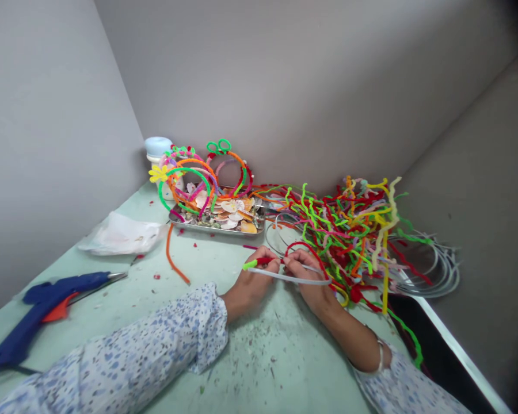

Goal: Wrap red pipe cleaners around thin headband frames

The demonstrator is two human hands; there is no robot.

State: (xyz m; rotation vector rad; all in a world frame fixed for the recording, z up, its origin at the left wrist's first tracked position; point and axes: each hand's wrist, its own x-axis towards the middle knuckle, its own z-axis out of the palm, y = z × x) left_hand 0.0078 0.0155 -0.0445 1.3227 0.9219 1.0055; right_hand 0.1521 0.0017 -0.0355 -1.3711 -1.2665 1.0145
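Observation:
Both hands meet over the middle of the table around a thin whitish headband [291, 279]. My left hand [255, 280] is closed in a pinch near the band's left end, which is wrapped in red and bright green pipe cleaner. My right hand [305, 276] pinches a red pipe cleaner [309, 248] close beside the left fingertips; its loose length arcs up over the right hand and down to the band's right side. The fingers partly hide the wrapped section.
Behind the hands, a metal tray [216, 231] holds shells, with finished colourful headbands [190, 172] on it. A pile of pipe cleaners [341, 224] and bare headbands [440, 267] lies right. A blue glue gun [47, 305], plastic bag [121, 236] and lidded bottle [158, 146] are left.

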